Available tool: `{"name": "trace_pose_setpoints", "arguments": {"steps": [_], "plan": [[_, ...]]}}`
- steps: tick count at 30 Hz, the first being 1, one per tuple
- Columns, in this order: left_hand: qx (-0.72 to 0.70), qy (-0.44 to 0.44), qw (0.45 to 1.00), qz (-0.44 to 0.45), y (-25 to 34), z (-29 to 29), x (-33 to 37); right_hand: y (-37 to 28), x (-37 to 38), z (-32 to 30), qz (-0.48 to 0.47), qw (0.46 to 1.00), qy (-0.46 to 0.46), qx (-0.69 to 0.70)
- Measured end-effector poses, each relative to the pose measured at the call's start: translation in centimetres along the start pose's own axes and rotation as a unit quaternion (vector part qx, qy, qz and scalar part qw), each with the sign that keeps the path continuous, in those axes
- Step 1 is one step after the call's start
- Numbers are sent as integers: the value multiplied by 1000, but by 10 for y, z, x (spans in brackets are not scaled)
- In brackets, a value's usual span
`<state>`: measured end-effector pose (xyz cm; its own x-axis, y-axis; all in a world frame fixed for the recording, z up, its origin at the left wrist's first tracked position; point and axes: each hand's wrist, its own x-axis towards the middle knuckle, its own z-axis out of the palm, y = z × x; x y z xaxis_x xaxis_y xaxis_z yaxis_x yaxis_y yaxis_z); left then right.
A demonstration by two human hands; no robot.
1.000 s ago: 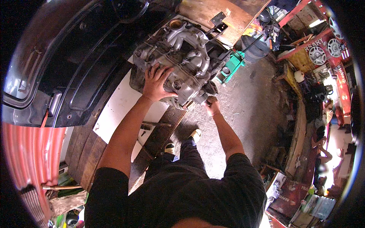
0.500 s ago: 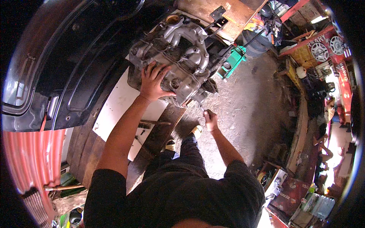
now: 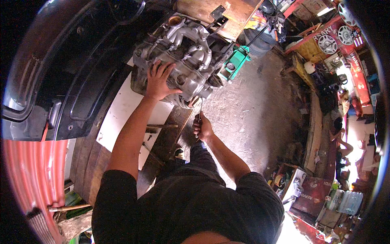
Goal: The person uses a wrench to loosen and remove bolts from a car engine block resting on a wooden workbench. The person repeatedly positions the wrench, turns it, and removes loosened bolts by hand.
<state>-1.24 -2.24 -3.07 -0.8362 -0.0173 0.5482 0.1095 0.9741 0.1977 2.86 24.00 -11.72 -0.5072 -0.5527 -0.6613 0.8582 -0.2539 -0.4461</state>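
A grey metal engine (image 3: 189,67) rests at the top centre, beside the dark vehicle panel. My left hand (image 3: 160,81) is spread flat on its near left side, fingers apart and holding nothing. Below the engine's near right corner, my right hand (image 3: 204,127) is closed round the dark handle of a screwdriver (image 3: 201,106). Its thin metal shaft points up toward the engine's lower edge. I cannot tell whether the tip touches the metal.
A white board (image 3: 124,118) lies under the engine on wooden planks. Left stands a black vehicle panel (image 3: 81,69), above red corrugated sheet (image 3: 38,171). A green floor jack (image 3: 235,63) is on the concrete floor (image 3: 252,110) to the right. A stick (image 3: 164,126) lies near the board's edge.
My right hand has moved left and slightly down with the screwdriver, and its shaft now stands more upright. My left hand stays on the engine. The whole view has shifted slightly.
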Motion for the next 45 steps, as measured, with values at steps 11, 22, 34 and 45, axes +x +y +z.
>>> {"name": "trace_pose_setpoints", "arguments": {"steps": [11, 22, 34, 45], "plan": [[-14, 11, 1000, 5, 1, -3, -1, 32, 60, -17, -122, 991, -15, -60], [-11, 27, 999, 12, -3, -1, -2, -151, 93, -88, -435, 395, 40, -808], [-1, 31, 999, 17, -1, -1, 2, -136, 62, -97, -504, 457, -113, -724], [-10, 29, 999, 17, 1, -6, 0, 0, -5, -33, -43, 978, 38, -199]]}}
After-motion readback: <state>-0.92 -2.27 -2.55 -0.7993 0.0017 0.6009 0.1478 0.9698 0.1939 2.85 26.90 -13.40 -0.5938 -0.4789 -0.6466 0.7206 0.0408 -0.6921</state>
